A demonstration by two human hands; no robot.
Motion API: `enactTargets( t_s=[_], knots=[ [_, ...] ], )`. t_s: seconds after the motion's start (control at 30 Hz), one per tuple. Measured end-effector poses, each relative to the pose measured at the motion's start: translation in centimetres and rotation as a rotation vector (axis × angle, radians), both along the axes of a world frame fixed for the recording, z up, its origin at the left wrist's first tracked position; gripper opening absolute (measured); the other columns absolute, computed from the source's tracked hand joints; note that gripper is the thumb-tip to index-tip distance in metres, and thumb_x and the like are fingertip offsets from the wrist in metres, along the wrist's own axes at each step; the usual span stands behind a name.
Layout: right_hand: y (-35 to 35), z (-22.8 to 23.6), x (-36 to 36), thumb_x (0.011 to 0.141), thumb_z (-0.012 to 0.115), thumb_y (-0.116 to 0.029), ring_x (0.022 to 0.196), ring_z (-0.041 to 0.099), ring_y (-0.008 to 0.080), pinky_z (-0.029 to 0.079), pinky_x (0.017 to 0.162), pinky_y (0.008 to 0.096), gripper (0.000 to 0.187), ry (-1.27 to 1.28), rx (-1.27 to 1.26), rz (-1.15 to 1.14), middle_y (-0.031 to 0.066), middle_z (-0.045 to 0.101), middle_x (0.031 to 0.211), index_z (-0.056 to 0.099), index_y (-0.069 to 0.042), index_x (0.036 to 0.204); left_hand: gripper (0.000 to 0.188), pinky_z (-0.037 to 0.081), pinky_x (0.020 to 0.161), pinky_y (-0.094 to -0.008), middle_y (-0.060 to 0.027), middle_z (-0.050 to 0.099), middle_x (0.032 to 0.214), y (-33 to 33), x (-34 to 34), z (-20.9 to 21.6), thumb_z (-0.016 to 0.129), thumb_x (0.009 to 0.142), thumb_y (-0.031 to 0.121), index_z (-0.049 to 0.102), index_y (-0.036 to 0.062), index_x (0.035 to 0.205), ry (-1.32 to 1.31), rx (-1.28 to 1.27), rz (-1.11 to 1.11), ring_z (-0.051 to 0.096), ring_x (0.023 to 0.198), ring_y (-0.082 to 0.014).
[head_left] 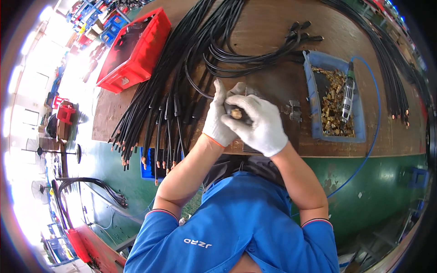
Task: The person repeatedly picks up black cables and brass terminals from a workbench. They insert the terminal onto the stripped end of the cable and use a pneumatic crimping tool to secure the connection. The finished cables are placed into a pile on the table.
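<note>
Both my hands wear white gloves and meet above the near edge of the table. My left hand (219, 119) is closed around a black cable (196, 86), which curves in from the pile at the upper left. Against it, my right hand (260, 122) curls its fingers around a dark cable end with a round brass fitting (236, 113) showing between thumb and fingers. The gloves hide most of this piece. Just right of my right hand, a small metal fixture (293, 110) sits on a dark plate on the table.
Many black cables (173, 59) with copper tips hang over the near left edge. Beyond them stands a red crate (139, 52). At right, a blue bin (362, 123) holds brass fittings and an air tool (348, 98) with a blue hose (378, 104). More cables (391, 68) lie far right.
</note>
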State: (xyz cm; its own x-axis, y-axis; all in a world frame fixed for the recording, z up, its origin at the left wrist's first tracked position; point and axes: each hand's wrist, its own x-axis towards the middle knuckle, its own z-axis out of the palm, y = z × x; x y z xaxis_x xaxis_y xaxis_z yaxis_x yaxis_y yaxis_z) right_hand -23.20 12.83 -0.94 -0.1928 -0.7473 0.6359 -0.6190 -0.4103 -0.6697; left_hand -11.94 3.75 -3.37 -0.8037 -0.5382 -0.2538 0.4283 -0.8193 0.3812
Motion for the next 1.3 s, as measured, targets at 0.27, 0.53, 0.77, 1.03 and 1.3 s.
enactTargets(
  t_s=[0.27, 0.53, 0.77, 1.03, 1.3],
  knots=[
    [-0.8, 2.3, -5.3, 0.105, 0.073, -0.024, 0.083, 0.07, 0.0145, 0.057, 0.073, 0.03, 0.039, -1.099, -0.012, -0.173, 0.0085, 0.074, 0.109, 0.066, 0.0, 0.136, 0.054, 0.055, 0.063, -0.031, -0.0067, 0.071, 0.094, 0.0, 6.3, 3.0, 0.053, 0.113, 0.053, 0.064, 0.0036, 0.132, -0.564, -0.914, 0.189, 0.066, 0.073, -0.0151],
    [2.8, -4.0, 7.6, 0.105, 0.068, -0.025, 0.093, 0.076, 0.0239, 0.058, 0.086, 0.0366, 0.029, -0.585, 0.802, 0.543, 0.0153, 0.08, 0.104, 0.077, -0.001, 0.119, 0.027, 0.056, 0.068, -0.0322, -0.0112, 0.076, 0.091, -5.9, 15.6, 1.4, 0.072, 0.105, 0.026, 0.074, 0.0017, 0.116, -1.165, -1.097, 0.565, 0.072, 0.079, -0.0187],
    [1.7, -7.6, 11.3, 0.102, 0.062, -0.05, 0.109, 0.075, 0.0411, 0.058, 0.097, 0.0468, 0.059, -0.154, 1.011, 0.483, 0.0235, 0.078, 0.114, 0.071, -0.001, 0.132, 0.039, 0.059, 0.083, -0.0482, -0.0169, 0.079, 0.095, -2.2, 15.0, 1.2, 0.077, 0.094, 0.034, 0.068, 0.0071, 0.121, -1.799, -1.509, 0.052, 0.077, 0.092, -0.0397],
    [2.1, -4.3, 10.6, 0.102, 0.07, -0.048, 0.088, 0.079, 0.0286, 0.061, 0.084, 0.0413, 0.066, -0.56, 0.917, 0.424, 0.0222, 0.079, 0.099, 0.064, 0.008, 0.136, 0.039, 0.057, 0.079, -0.0338, -0.012, 0.074, 0.101, -1.1, 12.5, 2.5, 0.082, 0.089, 0.017, 0.062, 0.0017, 0.119, -1.314, -1.085, 0.303, 0.068, 0.087, -0.0158],
    [2.9, -0.5, 1.4, 0.109, 0.063, -0.028, 0.062, 0.066, 0.0146, 0.052, 0.06, 0.0341, 0.03, -0.64, 1.107, 0.385, 0.0065, 0.07, 0.073, 0.071, -0.002, 0.095, 0.035, 0.053, 0.1, -0.0489, -0.0092, 0.075, 0.11, -0.9, 6.5, 5.1, 0.082, 0.083, 0.019, 0.075, 0.0152, 0.117, -0.783, -2.38, 0.304, 0.07, 0.111, -0.0337]
  ],
)
